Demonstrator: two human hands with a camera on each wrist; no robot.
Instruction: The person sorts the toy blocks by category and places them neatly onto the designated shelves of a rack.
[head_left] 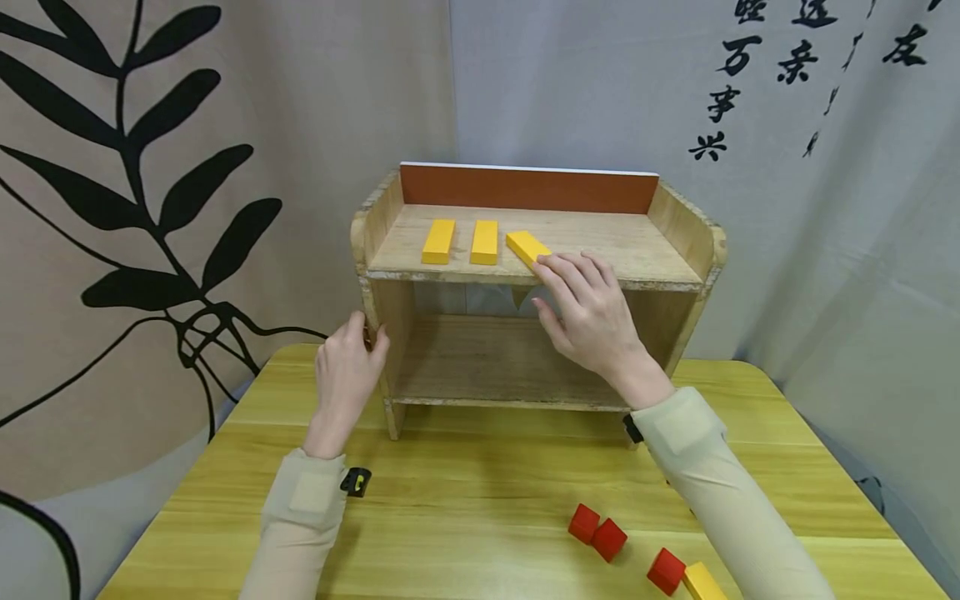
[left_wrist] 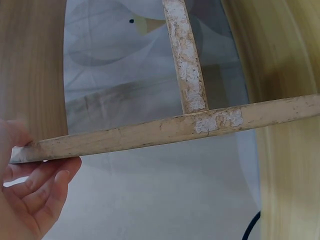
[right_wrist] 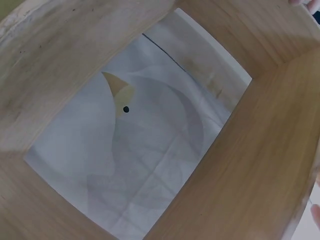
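On shelf top, right hand [head_left: 592,312] fingertips touch yellow block [head_left: 527,247]; left hand [head_left: 347,371] grips shelf [head_left: 675,229].

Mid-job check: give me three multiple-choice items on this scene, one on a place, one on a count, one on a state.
1. Where is the third yellow rectangular block, the one by the right hand?
A. wooden shelf top
B. lower shelf
C. table

2. How many red cubes lie on the yellow wooden table?
A. one
B. three
C. five

3. How does the third block lie compared with the other two yellow blocks?
A. parallel
B. stacked on them
C. angled

Key: 1 A, fingertips touch it on the top board; 2 B, three cubes sit near the front; 3 C, it slants while they lie straight.
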